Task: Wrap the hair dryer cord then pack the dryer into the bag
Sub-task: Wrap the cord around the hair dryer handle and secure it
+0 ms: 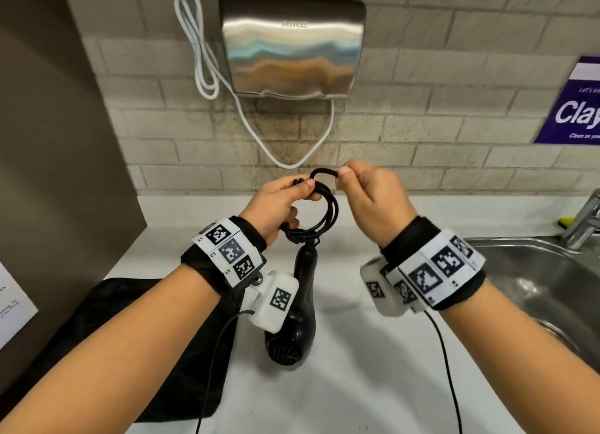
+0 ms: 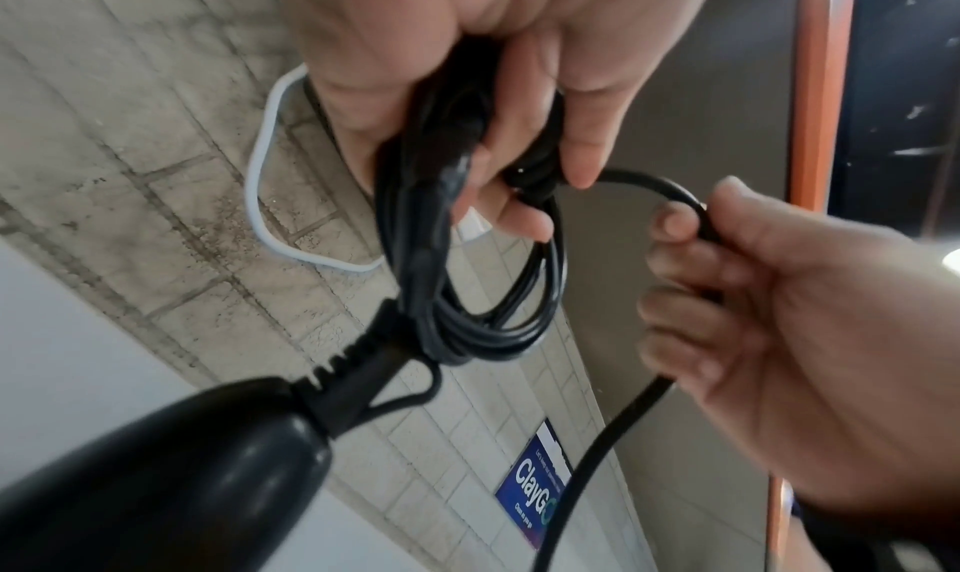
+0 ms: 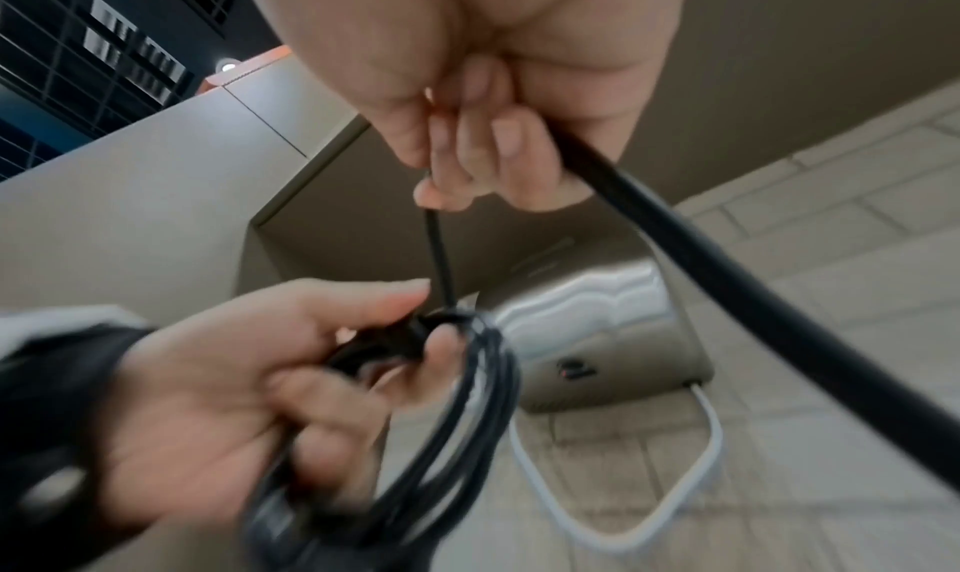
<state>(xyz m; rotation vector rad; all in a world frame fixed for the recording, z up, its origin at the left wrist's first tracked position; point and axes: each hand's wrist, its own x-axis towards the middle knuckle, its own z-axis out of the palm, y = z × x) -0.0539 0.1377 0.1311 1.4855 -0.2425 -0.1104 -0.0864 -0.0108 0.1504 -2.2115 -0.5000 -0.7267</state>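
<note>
On white counter (image 1: 373, 385): hair dryer (image 1: 300, 307), bag (image 1: 146, 336).

Bright even light, wide-angle edge bending, right wrist view blurred

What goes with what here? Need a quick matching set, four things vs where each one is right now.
Things:
1. hair dryer
2. coiled cord
3. black bag
4. loose cord loop

Places:
A. lying flat on the counter, below the left forearm
B. pinched by the right hand
C. gripped in the left hand
D. hanging by its cord, handle end up, nose down by the counter

Pairs: 1-D, 2-C, 3-A, 4-B
</note>
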